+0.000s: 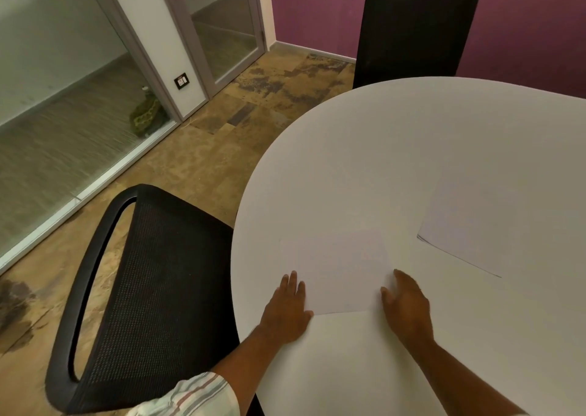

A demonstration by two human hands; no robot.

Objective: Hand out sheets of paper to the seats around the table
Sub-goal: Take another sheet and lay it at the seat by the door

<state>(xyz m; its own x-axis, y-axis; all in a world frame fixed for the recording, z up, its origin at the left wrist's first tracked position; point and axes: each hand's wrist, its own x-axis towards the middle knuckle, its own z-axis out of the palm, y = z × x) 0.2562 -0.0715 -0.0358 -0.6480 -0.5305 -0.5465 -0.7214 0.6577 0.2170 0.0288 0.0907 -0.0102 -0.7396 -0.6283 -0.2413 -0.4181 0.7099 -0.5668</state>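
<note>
So here both our hands are flat and spread, fingers apart, nothing clamped in either grip. The left hand (287, 308) rests palm-down on the left edge of a thin white sheet of paper (339, 273), and the right hand (407, 304) sits at that sheet's right edge with its fingertips (398, 274) just touching or just beside the corner (hard to tell which, since white on white eats the outline).

The sheet lies on the round white counter (412, 136) directly ahead of and between both hands, its long axis running away from us and tilting slightly left. It is near the counter rim, just beside the black mesh office chair (149, 289) tucked in on our left. We'd call this seat served, or close to it, with maybe a last nudge to square it up.

The relation that matters next: a second white sheet, possibly a small stack (466, 225), lies forward and to the right, well apart from the first one, with its long axis slanting away to the right. The right hand is clearly nearer, so we'd guess that's the one to reach. The tall black high-backed chair (418, 29) at the far side has no paper before it yet, so that's probably the next stop.
</note>
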